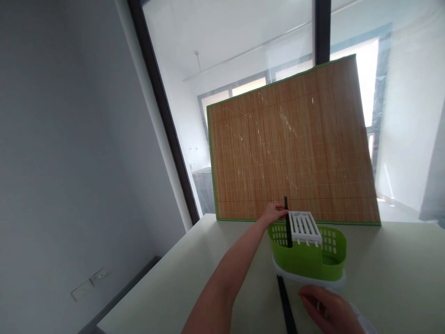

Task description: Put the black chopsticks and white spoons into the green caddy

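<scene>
My left hand (274, 213) pinches black chopsticks (288, 227), held upright in the left part of a green basket (302, 260). Their lower ends are hidden behind the basket's front wall. A white slatted rack (305, 226) with small hooks sits across the basket's top, right beside my left fingers. My right hand (330, 308) is low in front of the basket with its fingers curled. Something white shows between them, too little to name. More black chopsticks (285, 301) lie on the table to the left of that hand.
The basket stands on a white base tray (309, 279) on a pale table (243, 264). Behind it a bamboo mat (288, 148) with green edging leans against the glass. A white rounded thing (365, 322) lies partly behind my right wrist. A grey wall (86, 162) rises at left.
</scene>
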The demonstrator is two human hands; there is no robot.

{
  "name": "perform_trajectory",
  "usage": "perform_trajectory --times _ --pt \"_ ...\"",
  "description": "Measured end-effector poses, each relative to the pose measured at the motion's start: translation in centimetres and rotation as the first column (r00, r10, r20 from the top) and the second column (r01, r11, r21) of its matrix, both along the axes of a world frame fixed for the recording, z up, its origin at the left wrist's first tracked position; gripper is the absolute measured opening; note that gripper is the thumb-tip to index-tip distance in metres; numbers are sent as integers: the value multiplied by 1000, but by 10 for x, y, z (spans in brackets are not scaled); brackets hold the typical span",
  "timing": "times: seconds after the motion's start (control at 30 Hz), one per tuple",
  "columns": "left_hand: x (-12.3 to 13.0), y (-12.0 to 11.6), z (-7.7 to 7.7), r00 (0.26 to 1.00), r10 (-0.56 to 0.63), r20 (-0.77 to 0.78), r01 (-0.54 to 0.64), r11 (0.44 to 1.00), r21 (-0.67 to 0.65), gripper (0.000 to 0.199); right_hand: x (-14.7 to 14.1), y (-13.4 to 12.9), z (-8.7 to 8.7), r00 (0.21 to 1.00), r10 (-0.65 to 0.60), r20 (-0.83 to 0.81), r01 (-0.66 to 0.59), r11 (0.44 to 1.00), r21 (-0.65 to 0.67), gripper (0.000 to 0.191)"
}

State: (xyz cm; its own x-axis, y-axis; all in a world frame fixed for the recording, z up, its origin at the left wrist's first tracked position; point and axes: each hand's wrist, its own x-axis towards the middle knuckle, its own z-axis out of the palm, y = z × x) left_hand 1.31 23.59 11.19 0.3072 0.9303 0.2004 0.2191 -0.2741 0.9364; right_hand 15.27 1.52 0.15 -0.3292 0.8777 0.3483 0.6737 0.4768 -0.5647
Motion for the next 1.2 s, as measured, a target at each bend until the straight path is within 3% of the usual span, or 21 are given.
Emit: perform_trajectory --times 0.17,0.33,0.5,0.57,0.63,0.7,0.73,0.87,0.97,1.2 --pt "-3 -4 -2 998 1 -60 0 1000 11 21 -14 -3 2 991 -4 133 16 996 -87 24" --pt "-9 -13 -5 988 12 -155 -3 998 59 31 -24 -3 -14 974 -2 226 56 970 -235 18" --pt "-27 -37 -3 961 156 -229 -112 975 193 40 -28 -10 -22 941 -60 334 150 956 -253 15" --pt "-39 -55 -6 931 278 -236 -191 923 334 39 -30 -14 -21 928 -87 362 181 956 -233 16" --pt "-52 -78 -15 886 410 -219 -255 823 507 34 -32 -17 -18 917 -105 384 197 958 -209 17" --pt "-64 -102 -31 848 495 -190 -294 738 607 31 -34 -19 -14 905 -118 408 209 960 -186 17" --pt "-69 -114 -41 842 508 -179 -310 729 611 30 -36 -19 -12 899 -124 420 215 961 -176 17" --pt "-83 -154 -86 859 488 -152 -354 783 511 27 -41 -19 -4 869 -156 470 255 954 -155 15" --pt "-87 -169 -110 868 468 -163 -367 829 423 25 -44 -18 1 856 -169 489 281 945 -166 14" --pt "-85 -172 -124 900 361 -246 -249 886 390 30 -46 -17 8 847 -173 502 308 930 -199 13"
